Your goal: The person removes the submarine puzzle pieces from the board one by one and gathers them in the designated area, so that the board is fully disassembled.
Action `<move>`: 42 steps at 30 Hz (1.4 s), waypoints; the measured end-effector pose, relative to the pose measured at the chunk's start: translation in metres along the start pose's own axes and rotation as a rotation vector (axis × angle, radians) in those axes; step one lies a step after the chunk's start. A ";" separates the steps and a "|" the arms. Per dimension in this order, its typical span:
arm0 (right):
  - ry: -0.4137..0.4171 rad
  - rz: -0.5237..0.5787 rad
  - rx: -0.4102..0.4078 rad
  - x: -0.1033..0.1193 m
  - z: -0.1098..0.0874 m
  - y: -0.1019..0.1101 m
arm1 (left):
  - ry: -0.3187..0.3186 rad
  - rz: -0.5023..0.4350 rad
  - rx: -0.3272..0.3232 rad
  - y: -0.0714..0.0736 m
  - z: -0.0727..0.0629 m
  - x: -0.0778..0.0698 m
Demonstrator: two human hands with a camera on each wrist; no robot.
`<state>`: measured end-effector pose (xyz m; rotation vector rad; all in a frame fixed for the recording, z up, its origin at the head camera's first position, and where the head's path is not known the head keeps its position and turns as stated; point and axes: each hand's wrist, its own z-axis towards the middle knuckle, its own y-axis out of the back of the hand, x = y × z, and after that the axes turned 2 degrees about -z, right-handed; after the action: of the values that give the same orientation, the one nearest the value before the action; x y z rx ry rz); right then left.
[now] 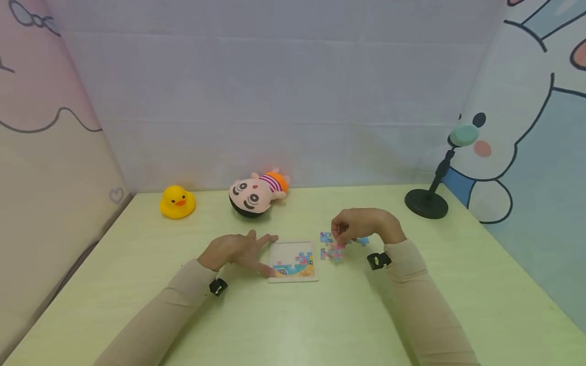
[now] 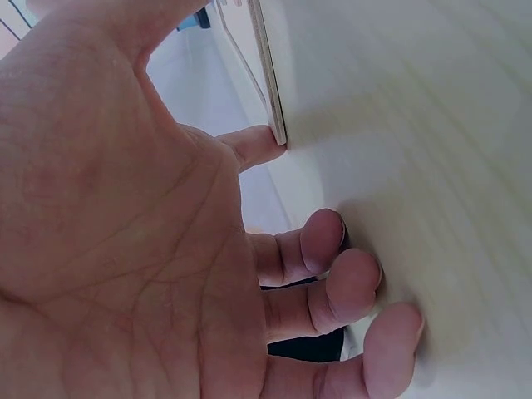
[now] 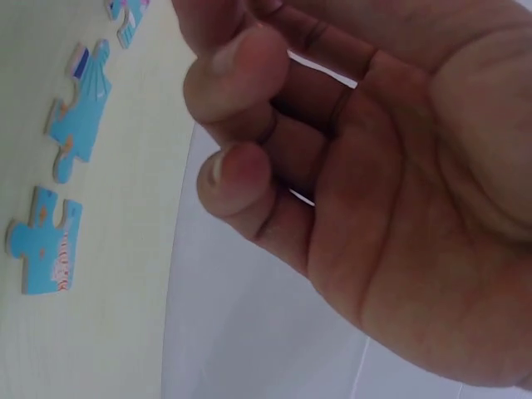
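A square puzzle tray lies on the table, with several pieces fitted along its bottom and right side. My left hand spreads its fingers at the tray's left side, thumb by the lower corner and index finger at the upper one. In the left wrist view, a fingertip touches the tray's corner, and the other fingers rest on the table. My right hand bends its fingers down over loose puzzle pieces right of the tray. Its fingertips meet a pink piece; I cannot tell whether they pinch it.
A yellow rubber duck and a plush doll are at the table's back. A black stand with a mint-green round head is at the back right. Blue puzzle pieces lie beyond my right hand.
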<state>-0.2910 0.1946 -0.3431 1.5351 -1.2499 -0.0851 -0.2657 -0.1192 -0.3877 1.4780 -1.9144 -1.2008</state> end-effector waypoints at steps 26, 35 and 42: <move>-0.066 0.052 0.045 -0.028 0.000 -0.004 | -0.023 -0.027 -0.011 -0.001 -0.001 0.001; -0.081 0.005 0.020 -0.028 0.006 -0.008 | -0.027 -0.016 -0.029 -0.004 -0.003 0.002; -0.095 0.011 0.016 -0.028 0.006 -0.009 | -0.024 -0.024 -0.014 -0.002 -0.003 0.001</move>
<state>-0.3011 0.2093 -0.3669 1.5528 -1.3364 -0.1426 -0.2626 -0.1209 -0.3874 1.4901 -1.9051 -1.2452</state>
